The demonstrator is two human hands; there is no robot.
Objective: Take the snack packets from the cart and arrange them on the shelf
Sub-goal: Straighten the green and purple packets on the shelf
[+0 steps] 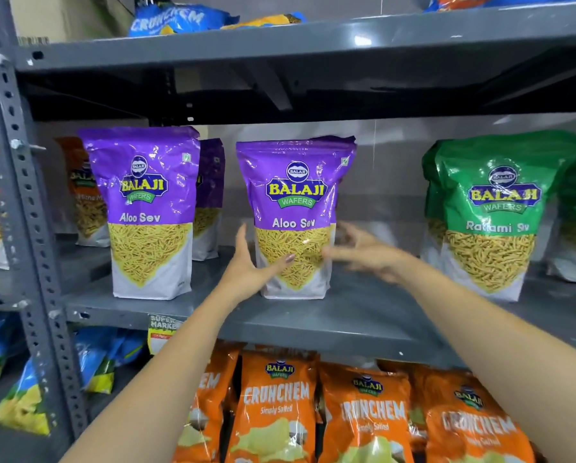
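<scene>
My left hand (246, 272) cups the lower left side of the purple Aloo Sev packet (295, 215), fingers curled loosely on it to steady it upright near the front edge of the shelf (313, 315). My right hand (370, 255) is blurred, fingers spread just beside its right side, gripping nothing.

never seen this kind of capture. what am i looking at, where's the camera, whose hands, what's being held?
No robot here: one wide-angle camera worn on a person's head, looking forward and down at their bare hands. They face a grey metal shelf. The left hand grips the lower left side of a purple Aloo Sev packet standing upright on it. The right hand is open and motion-blurred at the packet's right side; contact is unclear. Another Aloo Sev packet stands to the left, a green Ratlami Sev packet to the right, orange Crunchem packets below.
</scene>
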